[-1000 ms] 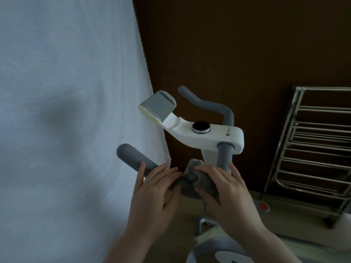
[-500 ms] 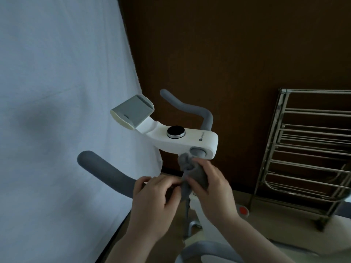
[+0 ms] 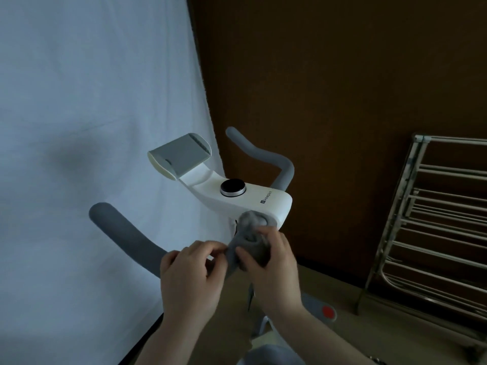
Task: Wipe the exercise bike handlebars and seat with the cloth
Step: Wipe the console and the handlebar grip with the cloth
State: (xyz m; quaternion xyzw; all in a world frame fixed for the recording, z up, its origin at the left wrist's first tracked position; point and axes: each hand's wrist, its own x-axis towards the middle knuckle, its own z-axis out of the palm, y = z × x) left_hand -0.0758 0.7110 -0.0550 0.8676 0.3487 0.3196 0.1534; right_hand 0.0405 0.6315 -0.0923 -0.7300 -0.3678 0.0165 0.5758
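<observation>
Head view: your right hand [image 3: 274, 262] grips the cloth [image 3: 247, 241] on the handlebar [image 3: 126, 238]; left hand [image 3: 189, 277] pinches its edge; white sheet [image 3: 92, 101] at nine o'clock, brown wall [image 3: 342, 88] at one.

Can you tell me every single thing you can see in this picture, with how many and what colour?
cloth: one, grey, bunched round the handlebar stem just under the white console
handlebars: two arms, grey, one reaching out left, one curving up behind the console
console: one, white, centre of the bike top
knob: one, black with a silver ring, on top of the console
holder tray: one, grey and cream, at the console's front end
sheet: one, white, hanging on the left
wall: brown, behind the bike
rack: one, silver metal, leaning on the right
red button: one, low on the bike
hands: two; left hand pinches the cloth's edge, right hand grips the cloth
</observation>
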